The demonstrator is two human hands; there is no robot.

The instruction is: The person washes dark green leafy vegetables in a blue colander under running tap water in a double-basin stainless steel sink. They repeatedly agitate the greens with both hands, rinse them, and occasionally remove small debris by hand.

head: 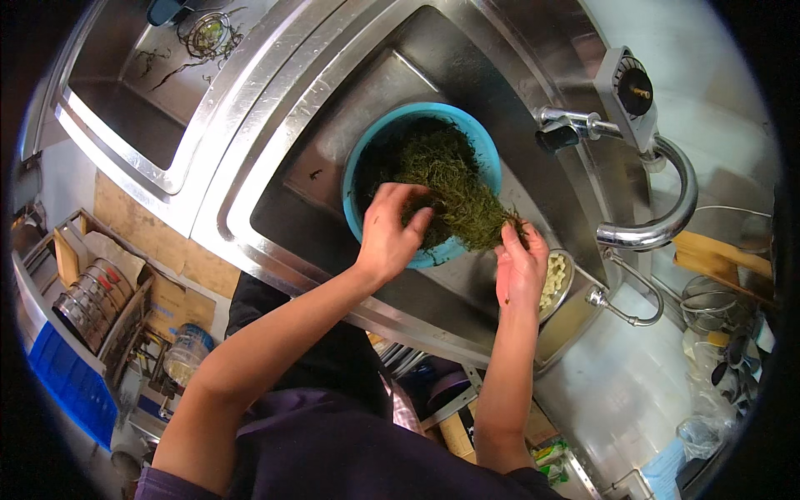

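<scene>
A turquoise plastic basin (485, 134) stands in the steel sink, holding a heap of stringy dark green plant matter (437, 159), perhaps seaweed or moss. One end of a thick clump stretches over the basin's right rim. There my right hand (522, 259) pinches it between thumb and fingers. My left hand (394, 234) reaches over the basin's near-left side, with its thumb apart from the curled fingers. Its fingertips are at the green strands and partly hidden, so I cannot tell whether they grip any.
Right of my right hand, a metal bowl (565, 290) holds small pale pieces. A curved chrome faucet (684, 187) rises along the sink's right side. At upper left, a second sink basin (125, 103) contains a drain strainer (209, 34) with dark strands around it.
</scene>
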